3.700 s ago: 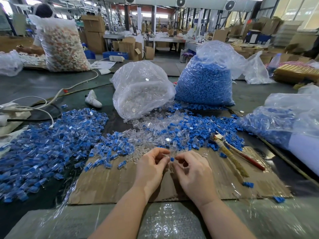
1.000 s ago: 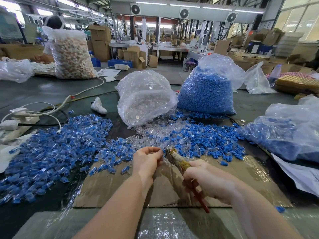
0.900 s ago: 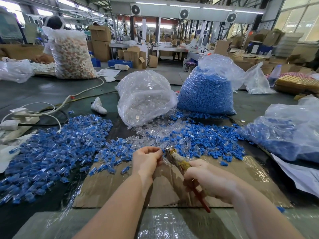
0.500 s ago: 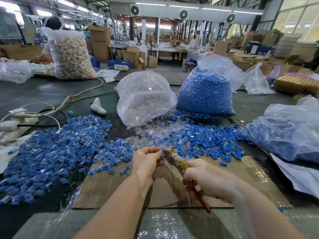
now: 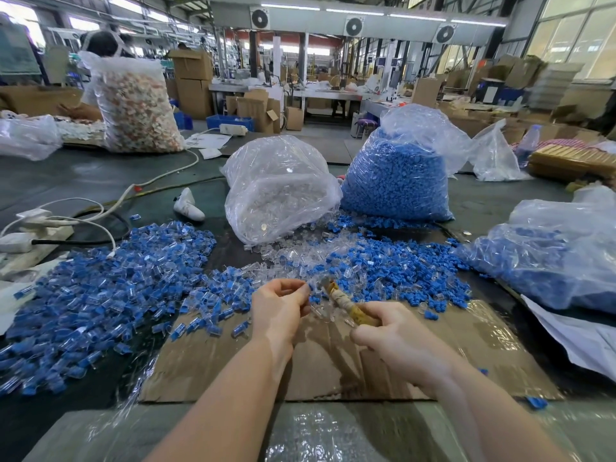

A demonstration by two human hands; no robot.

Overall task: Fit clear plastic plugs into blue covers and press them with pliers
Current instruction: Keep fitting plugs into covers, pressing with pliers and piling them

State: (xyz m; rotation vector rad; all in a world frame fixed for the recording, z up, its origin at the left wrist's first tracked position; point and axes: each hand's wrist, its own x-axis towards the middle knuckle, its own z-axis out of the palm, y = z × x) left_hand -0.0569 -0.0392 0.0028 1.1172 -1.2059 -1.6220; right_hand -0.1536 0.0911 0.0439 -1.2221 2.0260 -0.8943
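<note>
The left hand (image 5: 280,306) pinches a small blue cover (image 5: 310,288) at its fingertips, fingers curled; whether a plug sits in it is too small to tell; the right hand (image 5: 396,338) is wrapped round the taped handles of the pliers (image 5: 343,300), whose nose points at the cover (the jaws themselves are hidden in the clutter). Both hands hover over a cardboard sheet (image 5: 483,355). Loose clear plugs (image 5: 300,253) and blue covers (image 5: 400,271) lie mixed just beyond; a heap of assembled pieces (image 5: 100,295) spreads to the left. Behind stand a bag of clear plugs (image 5: 280,188) and a bag of blue covers (image 5: 396,185), side by side.
</note>
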